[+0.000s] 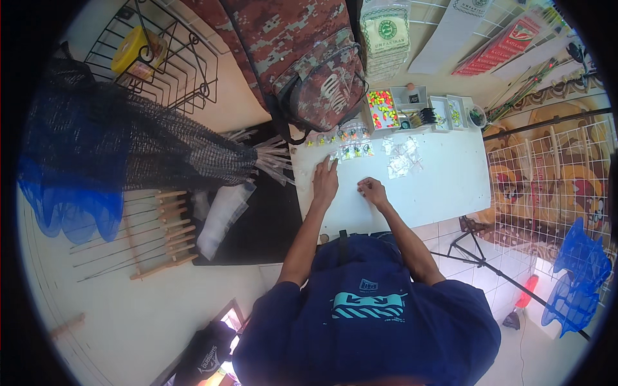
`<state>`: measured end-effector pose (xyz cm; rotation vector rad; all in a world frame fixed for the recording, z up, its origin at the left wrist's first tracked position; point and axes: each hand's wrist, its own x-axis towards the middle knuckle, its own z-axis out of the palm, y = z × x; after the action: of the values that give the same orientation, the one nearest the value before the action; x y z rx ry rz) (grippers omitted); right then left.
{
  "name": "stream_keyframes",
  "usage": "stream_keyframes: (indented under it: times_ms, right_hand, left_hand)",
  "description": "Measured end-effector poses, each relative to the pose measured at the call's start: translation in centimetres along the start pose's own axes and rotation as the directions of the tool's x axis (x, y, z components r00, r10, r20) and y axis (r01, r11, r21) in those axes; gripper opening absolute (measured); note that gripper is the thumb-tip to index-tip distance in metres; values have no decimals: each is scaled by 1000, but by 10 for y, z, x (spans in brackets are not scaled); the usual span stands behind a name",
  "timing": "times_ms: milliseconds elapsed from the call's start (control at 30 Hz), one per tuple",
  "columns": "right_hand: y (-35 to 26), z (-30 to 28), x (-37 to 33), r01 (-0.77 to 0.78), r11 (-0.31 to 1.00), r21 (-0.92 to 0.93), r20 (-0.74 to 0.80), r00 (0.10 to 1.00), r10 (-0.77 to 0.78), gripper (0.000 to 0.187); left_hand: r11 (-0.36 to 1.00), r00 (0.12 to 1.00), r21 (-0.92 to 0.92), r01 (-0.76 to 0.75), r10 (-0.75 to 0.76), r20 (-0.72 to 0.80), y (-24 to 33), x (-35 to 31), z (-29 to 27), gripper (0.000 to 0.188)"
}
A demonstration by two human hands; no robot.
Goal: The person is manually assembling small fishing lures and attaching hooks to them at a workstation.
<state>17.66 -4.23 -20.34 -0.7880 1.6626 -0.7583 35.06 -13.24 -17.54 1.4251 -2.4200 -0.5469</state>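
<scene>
My left hand (326,181) lies over the white table (444,186), its fingers stretched forward. Its fingertips reach a small clear packet (335,156) at the near left end of the packets. My right hand (372,192) is held closer to me, thumb and fingers pinched together. Anything between those fingers is too small to make out. Beyond my left hand, small clear bags (356,150) with yellow, green and orange pieces lie in rows. To the right, a loose pile of clear packets (403,158) rests on the tabletop.
Along the back edge stand a tray of bright coloured beads (382,109), a grey divided box (409,98) and small white boxes (440,113). A camouflage backpack (322,83) hangs at the back left. Dark netting (174,151) hangs on the left, a white wire grid (547,174) on the right.
</scene>
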Motion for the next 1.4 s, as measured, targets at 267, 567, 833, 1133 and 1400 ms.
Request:
stream_keyframes:
  times_ms: [267,567,833,1133,1400]
  right_hand:
    - [-2,0,0,10,996,-86,-12,1000,-11,15]
    - [2,1,1,18,997,-78,-8,1000,-18,15]
    - [0,0,-1,37,997,-68,4,999,-37,15]
    - [6,2,-11,125,986,-111,-54,990,-131,15]
    - [19,-8,-23,215,962,-166,-50,973,-226,13]
  left_hand:
    - [998,998,57,11,-15,65,0,4,6,50]
    - [995,991,95,39,-50,121,4,12,2,54]
    - [991,993,133,26,-41,115,3,15,5,56]
    - [955,993,274,-116,111,32,20,11,-3,50]
    - [954,969,188,-232,209,135,53,-20,10,48]
